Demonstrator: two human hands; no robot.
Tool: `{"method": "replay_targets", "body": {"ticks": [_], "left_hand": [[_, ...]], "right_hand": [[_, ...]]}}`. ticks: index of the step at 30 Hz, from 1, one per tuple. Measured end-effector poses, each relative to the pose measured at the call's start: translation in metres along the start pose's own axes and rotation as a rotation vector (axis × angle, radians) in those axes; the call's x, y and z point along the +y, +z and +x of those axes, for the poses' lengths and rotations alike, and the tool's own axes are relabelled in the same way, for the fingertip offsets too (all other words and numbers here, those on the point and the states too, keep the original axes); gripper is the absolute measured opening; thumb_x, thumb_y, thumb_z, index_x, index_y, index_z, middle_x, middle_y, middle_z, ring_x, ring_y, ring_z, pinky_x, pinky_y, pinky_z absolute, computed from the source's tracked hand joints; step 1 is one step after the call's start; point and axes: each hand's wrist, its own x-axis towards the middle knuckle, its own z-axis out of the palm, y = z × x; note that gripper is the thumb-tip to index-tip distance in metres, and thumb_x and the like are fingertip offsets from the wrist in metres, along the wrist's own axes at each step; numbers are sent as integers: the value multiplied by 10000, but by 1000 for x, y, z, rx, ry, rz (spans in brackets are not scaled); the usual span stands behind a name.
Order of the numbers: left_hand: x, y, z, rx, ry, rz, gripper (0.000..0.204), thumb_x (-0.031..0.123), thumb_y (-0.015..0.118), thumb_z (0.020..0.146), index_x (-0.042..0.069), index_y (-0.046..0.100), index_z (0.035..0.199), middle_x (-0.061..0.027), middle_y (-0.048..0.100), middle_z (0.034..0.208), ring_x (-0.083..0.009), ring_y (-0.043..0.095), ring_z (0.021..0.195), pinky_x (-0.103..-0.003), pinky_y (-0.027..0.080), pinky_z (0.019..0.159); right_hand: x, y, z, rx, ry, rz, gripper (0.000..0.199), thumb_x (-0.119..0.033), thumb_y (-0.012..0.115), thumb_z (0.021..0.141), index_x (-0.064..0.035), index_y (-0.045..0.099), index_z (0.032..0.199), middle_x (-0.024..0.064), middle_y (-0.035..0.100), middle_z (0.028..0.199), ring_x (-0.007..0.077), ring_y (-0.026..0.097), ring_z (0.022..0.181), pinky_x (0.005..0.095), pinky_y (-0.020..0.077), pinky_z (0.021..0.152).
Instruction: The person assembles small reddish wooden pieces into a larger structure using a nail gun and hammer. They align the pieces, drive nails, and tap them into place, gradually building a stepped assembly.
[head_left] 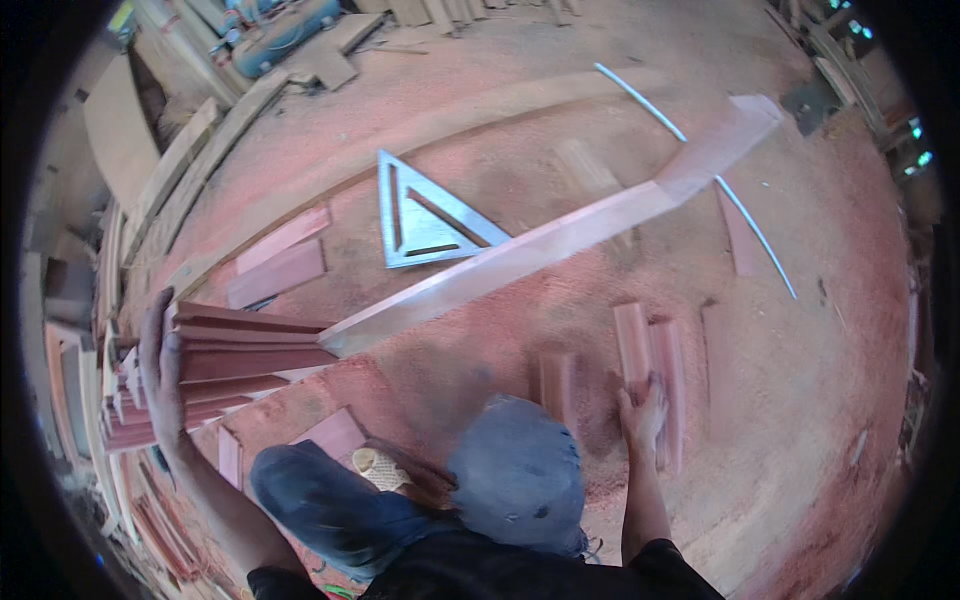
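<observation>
My left hand [165,375] has its fingers stretched out along the outer end of a stack of reddish wood strips [255,355], which lies to the left of my knees. On the right, my right hand [645,412] is closed on the near end of a short wood piece [631,340]. A second short piece [668,365] lies right beside it, and another short wood block [557,385] is nearer my knee. From the stack, a long pale wood board [500,262] runs toward the far right. A silver triangular square [432,222] lies against its far side.
A thin pale-blue curved strip [757,240] passes by the board's far end. Flat wood offcuts [280,270] lie beyond the stack, another [333,434] by my foot. Long planks [190,180] line the left, with a blue tank [285,40] behind. Reddish dust covers the ground.
</observation>
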Motion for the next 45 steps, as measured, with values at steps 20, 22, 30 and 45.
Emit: {"method": "replay_targets", "body": {"ticks": [20, 22, 30, 45], "left_hand": [[26, 4, 1, 64, 38, -76, 573, 357, 720, 1015, -34, 641, 1426, -237, 681, 1229, -397, 680, 1183, -454, 518, 1020], [23, 4, -1, 98, 97, -52, 579, 386, 721, 1002, -7, 654, 1421, -243, 676, 1211, -430, 694, 1143, -468, 541, 975], [10, 15, 0, 163, 176, -95, 595, 515, 709, 979, 29, 703, 1321, -265, 708, 1087, -456, 739, 1003, -527, 604, 876], [15, 81, 32, 432, 107, -244, 334, 357, 753, 695, 41, 729, 802, -222, 677, 817, -403, 660, 929, -520, 494, 884]], "right_hand": [[-62, 23, 48, 555, -287, -158, 835, -579, 777, 963, -58, 546, 1573, 167, 579, 1584, 446, 544, 1425, 567, 446, 1175], [-130, -2, 55, 307, -529, 178, 718, -467, 809, 944, -25, 619, 1476, 187, 654, 1469, 412, 601, 1367, 509, 483, 1137], [-447, -57, -26, -917, -1701, -28, 313, -287, 794, 907, -35, 790, 1093, 169, 781, 1103, 390, 742, 1058, 466, 583, 975], [-465, 218, -316, -589, -1613, -414, 887, -536, 876, 848, -121, 554, 1562, 163, 606, 1563, 349, 559, 1436, 560, 381, 1237]]}}
